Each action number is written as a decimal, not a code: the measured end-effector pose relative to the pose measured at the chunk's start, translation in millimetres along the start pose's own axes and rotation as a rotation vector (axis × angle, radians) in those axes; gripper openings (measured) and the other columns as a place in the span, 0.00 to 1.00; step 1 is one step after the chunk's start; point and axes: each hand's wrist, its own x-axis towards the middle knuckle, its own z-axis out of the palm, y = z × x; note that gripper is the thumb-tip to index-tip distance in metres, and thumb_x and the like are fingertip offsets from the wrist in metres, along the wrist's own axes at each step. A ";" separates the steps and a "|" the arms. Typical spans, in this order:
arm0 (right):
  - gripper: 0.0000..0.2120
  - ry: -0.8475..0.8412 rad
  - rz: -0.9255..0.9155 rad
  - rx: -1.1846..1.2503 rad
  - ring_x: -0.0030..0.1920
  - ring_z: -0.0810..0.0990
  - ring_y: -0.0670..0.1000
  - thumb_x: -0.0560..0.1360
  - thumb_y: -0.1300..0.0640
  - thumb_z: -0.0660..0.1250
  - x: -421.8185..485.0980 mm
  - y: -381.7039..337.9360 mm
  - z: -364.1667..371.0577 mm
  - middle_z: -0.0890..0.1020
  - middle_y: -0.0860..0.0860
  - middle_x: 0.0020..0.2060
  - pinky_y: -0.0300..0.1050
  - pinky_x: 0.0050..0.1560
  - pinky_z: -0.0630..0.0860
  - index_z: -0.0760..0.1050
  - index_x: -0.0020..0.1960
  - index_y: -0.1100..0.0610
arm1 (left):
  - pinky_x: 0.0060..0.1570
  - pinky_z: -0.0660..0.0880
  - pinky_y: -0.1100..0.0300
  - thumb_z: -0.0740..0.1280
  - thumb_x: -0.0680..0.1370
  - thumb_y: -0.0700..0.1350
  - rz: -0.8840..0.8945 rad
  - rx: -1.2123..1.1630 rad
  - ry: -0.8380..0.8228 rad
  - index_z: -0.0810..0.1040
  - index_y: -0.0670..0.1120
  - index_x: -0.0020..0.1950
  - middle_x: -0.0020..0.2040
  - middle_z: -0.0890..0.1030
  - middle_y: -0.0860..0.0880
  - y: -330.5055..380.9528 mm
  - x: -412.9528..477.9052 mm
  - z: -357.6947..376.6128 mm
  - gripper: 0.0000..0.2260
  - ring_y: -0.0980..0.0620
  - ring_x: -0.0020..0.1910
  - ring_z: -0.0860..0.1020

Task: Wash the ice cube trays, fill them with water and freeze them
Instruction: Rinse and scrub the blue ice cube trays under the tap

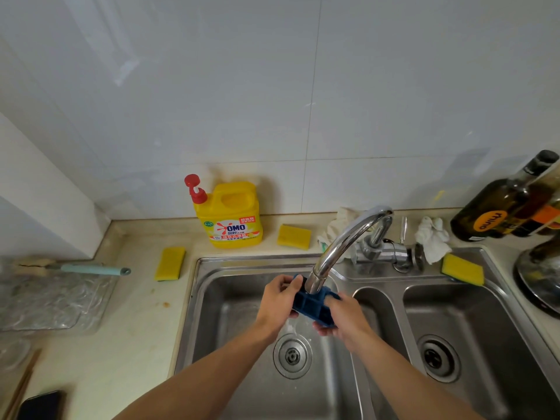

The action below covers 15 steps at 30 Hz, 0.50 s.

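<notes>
A blue ice cube tray (312,306) is held tilted under the spout of the chrome faucet (342,247), over the left basin of the steel double sink (230,301). My left hand (280,301) grips the tray's left end with the thumb on top. My right hand (344,318) grips its right end and covers part of it. Water runs off the tray's lower edge toward the drain (292,356).
A yellow dish soap jug (231,216) stands at the wall. Yellow sponges lie left of the sink (169,263), behind it (294,236) and on the right rim (462,269). Dark bottles (500,204) stand at the right. A clear plastic tray (51,298) and a phone (41,404) lie on the left counter.
</notes>
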 end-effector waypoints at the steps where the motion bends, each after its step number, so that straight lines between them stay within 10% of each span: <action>1: 0.05 -0.020 0.008 0.032 0.33 0.85 0.59 0.83 0.61 0.63 -0.2 0.6 1.5 0.85 0.66 0.45 0.48 0.33 0.82 0.75 0.55 0.62 | 0.34 0.76 0.64 0.66 0.82 0.54 0.024 0.015 0.011 0.79 0.48 0.51 0.43 0.82 0.48 0.1 -0.2 -1.7 0.10 0.53 0.42 0.81; 15: 0.07 0.020 -0.167 -0.145 0.43 0.87 0.58 0.82 0.53 0.67 -22.8 -9.9 -1.5 0.84 0.58 0.49 0.47 0.37 0.84 0.77 0.55 0.56 | 0.37 0.82 0.58 0.62 0.84 0.46 -0.219 -0.106 0.003 0.83 0.49 0.52 0.42 0.87 0.49 -18.7 6.7 -7.6 0.09 0.51 0.42 0.86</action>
